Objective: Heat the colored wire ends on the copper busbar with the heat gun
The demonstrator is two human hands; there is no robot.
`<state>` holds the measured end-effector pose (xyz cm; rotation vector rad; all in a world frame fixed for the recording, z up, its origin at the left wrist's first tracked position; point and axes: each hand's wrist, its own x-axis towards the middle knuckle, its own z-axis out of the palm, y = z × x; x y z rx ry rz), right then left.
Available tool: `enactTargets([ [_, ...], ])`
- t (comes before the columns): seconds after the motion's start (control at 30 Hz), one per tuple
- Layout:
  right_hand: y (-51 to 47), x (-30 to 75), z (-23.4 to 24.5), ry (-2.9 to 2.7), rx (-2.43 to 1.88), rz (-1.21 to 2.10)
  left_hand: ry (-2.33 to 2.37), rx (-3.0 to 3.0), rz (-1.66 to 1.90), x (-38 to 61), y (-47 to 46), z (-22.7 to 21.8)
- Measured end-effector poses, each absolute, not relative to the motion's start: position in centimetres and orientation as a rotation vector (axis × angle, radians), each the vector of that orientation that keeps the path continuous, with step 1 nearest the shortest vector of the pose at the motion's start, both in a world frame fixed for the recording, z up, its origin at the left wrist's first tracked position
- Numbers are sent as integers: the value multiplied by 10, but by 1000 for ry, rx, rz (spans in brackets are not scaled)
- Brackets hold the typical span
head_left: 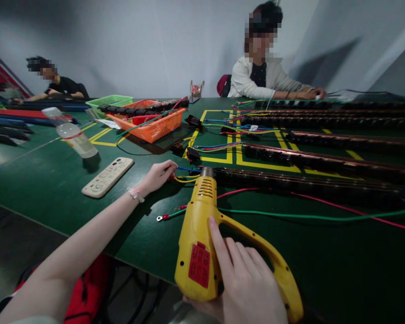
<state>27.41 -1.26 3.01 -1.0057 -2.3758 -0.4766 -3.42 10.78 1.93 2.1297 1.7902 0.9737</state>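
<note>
A yellow heat gun point(195, 225) is in my right hand point(248, 279), its fingers closed around the body beside the loop handle and the index finger laid along the side. The metal nozzle points away from me, close to a bundle of blue and yellow wires point(186, 179). My left hand point(160, 175) pinches the ends of these wires, left of the nozzle. They run toward a long black strip assembly point(290, 182) lying across the table. Nearer to me, a green cable point(175, 214) with a ring terminal passes behind the gun, along with a red wire point(340, 206).
On the green table point(128, 234) are a phone point(108, 177), a tilted-looking plastic bottle point(74, 135), an orange basket point(155, 128) and a green basket point(110, 102). More strip assemblies point(351, 144) lie right. Co-workers sit at the far side point(270, 78) and far left point(65, 87).
</note>
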Motion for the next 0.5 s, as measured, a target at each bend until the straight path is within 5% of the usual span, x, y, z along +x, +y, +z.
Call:
enactTargets([
  [0.5, -27, 226, 25, -2396, -1067, -333, 1815, 2086, 948, -30, 108, 22],
])
